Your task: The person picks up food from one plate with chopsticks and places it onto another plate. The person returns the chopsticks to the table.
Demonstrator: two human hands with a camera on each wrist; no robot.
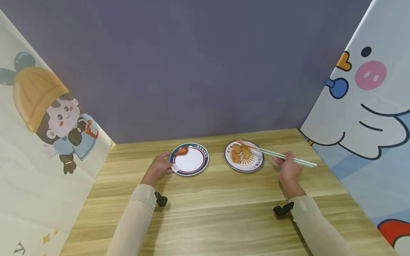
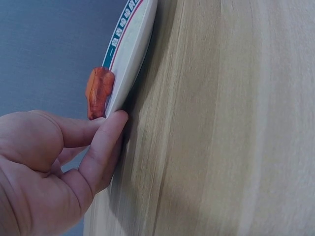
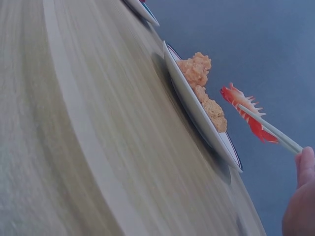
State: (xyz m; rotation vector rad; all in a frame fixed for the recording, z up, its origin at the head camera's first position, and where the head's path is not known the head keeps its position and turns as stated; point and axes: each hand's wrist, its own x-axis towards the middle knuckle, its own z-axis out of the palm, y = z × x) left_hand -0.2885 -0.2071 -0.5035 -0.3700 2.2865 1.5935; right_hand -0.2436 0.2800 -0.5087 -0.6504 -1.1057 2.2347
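My left hand (image 1: 162, 164) pinches the near-left rim of a green-rimmed plate (image 1: 189, 164), thumb above and fingers below in the left wrist view. On that plate lies a reddish-brown piece of food (image 2: 100, 92), shaped like a small drumstick. My right hand (image 1: 290, 168) grips a pair of pale chopsticks (image 1: 288, 158). Between their tips a red-and-white shrimp (image 3: 248, 112) is held up over the second plate (image 1: 253, 165), apart from the food there. Several golden fried nuggets (image 1: 239, 153) sit on this second plate, which has a sunburst pattern.
Both plates stand toward the back of a wooden table (image 1: 205, 206), a gap of bare wood between them. A grey wall (image 1: 198, 71) rises behind. Cartoon-printed panels enclose the left (image 1: 32, 170) and right (image 1: 358, 135) sides.
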